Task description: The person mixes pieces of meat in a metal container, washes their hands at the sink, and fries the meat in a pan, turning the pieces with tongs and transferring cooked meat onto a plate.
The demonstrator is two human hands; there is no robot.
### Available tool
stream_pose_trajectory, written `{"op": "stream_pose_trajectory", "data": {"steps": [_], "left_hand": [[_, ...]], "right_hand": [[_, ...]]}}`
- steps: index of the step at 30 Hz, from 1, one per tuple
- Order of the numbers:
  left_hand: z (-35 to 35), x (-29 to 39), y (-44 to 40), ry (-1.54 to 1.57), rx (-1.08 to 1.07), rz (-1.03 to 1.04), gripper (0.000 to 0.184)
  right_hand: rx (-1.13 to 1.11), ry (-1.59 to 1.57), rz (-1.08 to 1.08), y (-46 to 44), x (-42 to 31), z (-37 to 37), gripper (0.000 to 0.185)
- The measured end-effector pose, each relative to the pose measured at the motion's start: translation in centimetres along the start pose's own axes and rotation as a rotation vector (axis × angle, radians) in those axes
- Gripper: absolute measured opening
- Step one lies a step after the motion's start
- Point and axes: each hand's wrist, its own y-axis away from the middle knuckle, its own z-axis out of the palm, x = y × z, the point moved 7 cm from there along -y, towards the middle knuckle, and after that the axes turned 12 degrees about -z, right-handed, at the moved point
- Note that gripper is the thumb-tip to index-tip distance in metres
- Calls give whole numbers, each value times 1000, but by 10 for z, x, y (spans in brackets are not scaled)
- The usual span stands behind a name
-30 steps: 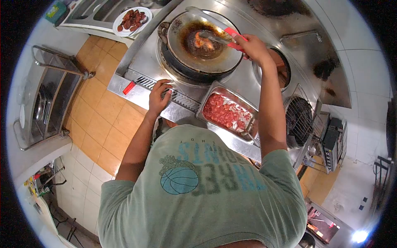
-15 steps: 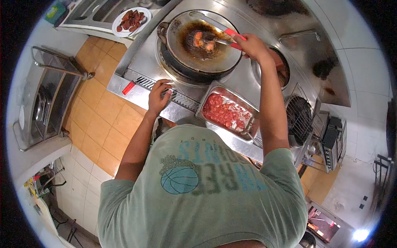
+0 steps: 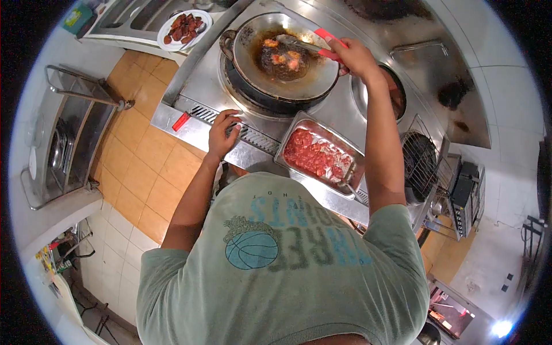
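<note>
My right hand (image 3: 355, 57) is wrapped round the red handles of metal tongs (image 3: 329, 45). The tongs reach into a large wok (image 3: 256, 82), where several orange-brown food pieces (image 3: 292, 60) sit in dark bubbling oil. My left hand (image 3: 223, 135) rests on the stove's front edge beside the slotted grate, fingers apart and holding nothing. Between the wok and my body stands a metal tray (image 3: 282, 156) of raw red meat (image 3: 315, 154), with a utensil handle at its right end.
A white plate of browned pieces (image 3: 163, 38) stands at the upper left. Near the stove's left front corner lies a red object (image 3: 180, 121). To the right are a round burner opening (image 3: 357, 92) and a wire rack (image 3: 420, 156). A metal cart (image 3: 86, 109) stands left.
The tong tips have moved up within the wok, and the food pieces now lie more spread out. My right hand has shifted slightly upward. My left hand has stayed in place.
</note>
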Motion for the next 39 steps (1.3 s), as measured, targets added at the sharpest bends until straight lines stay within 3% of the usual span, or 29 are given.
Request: {"op": "stream_pose_trajectory", "data": {"steps": [11,26,30,39], "left_hand": [[2,-6,0,38,-16,-23,15],[2,3,0,1,-27,8,15],[3,3,0,-34,-26,64,26],[3,4,-1,-66,-24,60,26]], "right_hand": [[16,125,-43,-19,5,30,58],[-173,-135,174,54,26,9,57],[-137,-197,170,58,36,25,55],[101,-227,174,67,25,9,46]]}}
